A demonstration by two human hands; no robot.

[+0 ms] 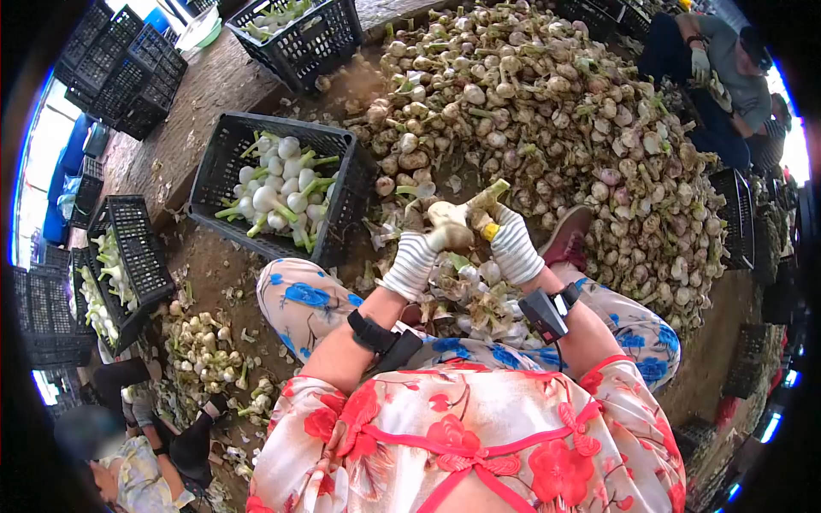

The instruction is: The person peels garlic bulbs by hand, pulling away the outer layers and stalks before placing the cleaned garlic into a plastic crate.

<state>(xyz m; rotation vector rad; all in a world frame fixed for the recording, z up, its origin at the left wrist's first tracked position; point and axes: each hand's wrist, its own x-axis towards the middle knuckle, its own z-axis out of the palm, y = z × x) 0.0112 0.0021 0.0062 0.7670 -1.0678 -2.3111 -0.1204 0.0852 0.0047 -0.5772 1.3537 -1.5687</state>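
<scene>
My left hand [412,261], in a striped white glove, grips the underside of a garlic bulb [451,218] with a short green stalk. My right hand [513,244], gloved the same way, closes on the bulb's stalk side and holds something small and yellow [489,231] against it; I cannot tell what it is. Both hands sit above my lap, where peeled skins and trimmings [466,295] are piled. A big heap of unpeeled garlic [547,120] rises just beyond my hands.
A black crate [224,162] with cleaned white bulbs stands at my left knee. More black crates [128,248] sit farther left and one at the top [304,47]. A person [727,77] sits at the far right; another [128,462] crouches at lower left.
</scene>
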